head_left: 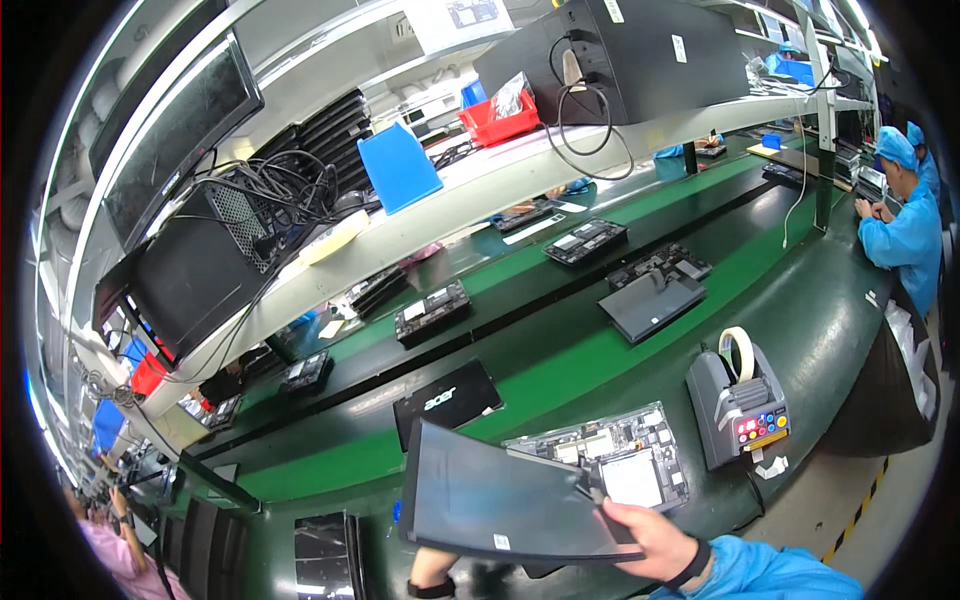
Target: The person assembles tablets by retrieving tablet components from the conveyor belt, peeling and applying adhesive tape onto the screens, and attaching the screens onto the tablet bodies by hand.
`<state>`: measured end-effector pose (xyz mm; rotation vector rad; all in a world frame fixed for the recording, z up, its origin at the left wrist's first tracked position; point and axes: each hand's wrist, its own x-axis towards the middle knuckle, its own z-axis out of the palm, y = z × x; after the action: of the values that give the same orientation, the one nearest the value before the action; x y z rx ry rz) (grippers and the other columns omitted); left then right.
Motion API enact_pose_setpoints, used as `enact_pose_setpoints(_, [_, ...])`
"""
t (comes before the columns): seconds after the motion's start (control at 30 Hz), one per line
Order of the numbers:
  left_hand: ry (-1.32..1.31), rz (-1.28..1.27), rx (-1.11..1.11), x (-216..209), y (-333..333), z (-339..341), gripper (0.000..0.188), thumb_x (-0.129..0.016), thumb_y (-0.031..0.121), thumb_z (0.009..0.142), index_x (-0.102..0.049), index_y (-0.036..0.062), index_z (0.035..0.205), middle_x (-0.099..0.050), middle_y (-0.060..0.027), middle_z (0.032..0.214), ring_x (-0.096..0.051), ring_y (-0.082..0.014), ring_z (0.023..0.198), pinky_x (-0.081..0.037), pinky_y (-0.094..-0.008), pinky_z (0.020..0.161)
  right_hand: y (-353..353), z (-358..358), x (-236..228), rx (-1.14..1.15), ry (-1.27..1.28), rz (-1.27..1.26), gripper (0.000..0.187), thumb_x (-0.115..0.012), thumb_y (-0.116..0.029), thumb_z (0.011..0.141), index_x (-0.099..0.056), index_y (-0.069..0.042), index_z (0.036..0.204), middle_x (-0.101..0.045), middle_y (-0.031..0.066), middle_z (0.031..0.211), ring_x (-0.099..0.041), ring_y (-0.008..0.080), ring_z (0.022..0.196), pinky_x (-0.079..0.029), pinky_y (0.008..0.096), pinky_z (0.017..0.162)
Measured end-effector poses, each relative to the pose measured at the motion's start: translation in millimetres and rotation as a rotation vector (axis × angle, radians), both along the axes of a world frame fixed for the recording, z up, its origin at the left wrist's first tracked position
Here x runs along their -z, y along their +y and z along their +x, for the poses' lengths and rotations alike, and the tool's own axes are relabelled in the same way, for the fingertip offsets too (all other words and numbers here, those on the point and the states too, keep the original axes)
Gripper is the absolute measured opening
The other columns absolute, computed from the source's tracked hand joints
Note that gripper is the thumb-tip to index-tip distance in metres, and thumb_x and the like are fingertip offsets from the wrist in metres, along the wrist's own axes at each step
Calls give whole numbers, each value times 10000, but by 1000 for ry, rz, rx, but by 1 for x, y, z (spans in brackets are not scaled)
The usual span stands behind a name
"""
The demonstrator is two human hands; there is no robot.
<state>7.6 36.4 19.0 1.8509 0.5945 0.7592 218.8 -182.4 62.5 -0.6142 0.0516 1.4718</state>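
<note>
A dark laptop screen panel (500, 495) with a small white label is held up, tilted, in front of me. My right hand (648, 540), a black band at its wrist, grips the panel's right end, the thumb on the near face. My left hand (434, 567) comes up under the panel's lower left edge; its fingers are hidden behind the panel. Just beyond lies an opened laptop base (655, 470) with bare circuit boards and a pale rectangular part. The panel covers part of this base.
A grey tape dispenser (740, 410) with a tape roll stands right of the base. A black laptop lid (445, 400) lies beyond the panel. Several opened laptops, such as one with its screen (652, 305), rest along the green line (560, 365). Dark panels (328, 555) lie at lower left. Co-workers (905, 225) sit nearby.
</note>
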Motion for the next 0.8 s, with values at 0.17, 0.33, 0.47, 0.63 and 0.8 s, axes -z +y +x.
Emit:
enact_pose_setpoints(0.17, [-471, -549, 600, -30, -10, 131, 214, -516, 249, 932, -517, 36, 944, -575, -80, 853, -585, -233, 842, -474, -387, 833, 7, -25, 6, -374, 57, 344, 287, -467, -333, 951, -570, -73, 1016, -623, 33, 697, -615, 153, 616, -468, 283, 493])
enact_pose_setpoints(0.33, [-175, -797, 628, -30, 39, 153, 365, -475, 395, 940, -489, 60, 796, -465, 11, 596, -443, -101, 522, -401, -233, 519, -16, 13, 10, -286, -671, 129, 322, -421, -236, 974, -512, 35, 1122, -621, 152, 961, -633, 206, 773, -532, 302, 622])
enact_pose_setpoints(0.47, [355, -103, 476, -60, 39, 171, 395, -558, 411, 885, -566, 38, 755, -557, -4, 641, -493, -82, 547, -413, -242, 513, -33, 69, 10, 377, -466, 153, 441, -355, -354, 973, -483, 42, 1116, -598, 170, 1004, -626, 237, 802, -534, 373, 658])
enact_pose_setpoints(0.63, [585, 359, 473, -70, 25, 198, 473, -720, 451, 728, -609, -2, 802, -598, -100, 713, -564, -171, 681, -453, -316, 624, -27, 99, 7, 430, -1011, -101, 421, -522, -296, 921, -469, 35, 1176, -579, 70, 880, -565, 119, 759, -456, 243, 634])
enact_pose_setpoints(0.8, [105, 983, -53, -55, 35, 176, 240, -681, 208, 763, -585, 30, 892, -551, -150, 782, -543, -339, 780, -456, -387, 721, -26, 87, 31, 420, -1724, -475, 467, -677, -209, 798, -481, 56, 1130, -574, 134, 785, -584, 232, 697, -473, 327, 654])
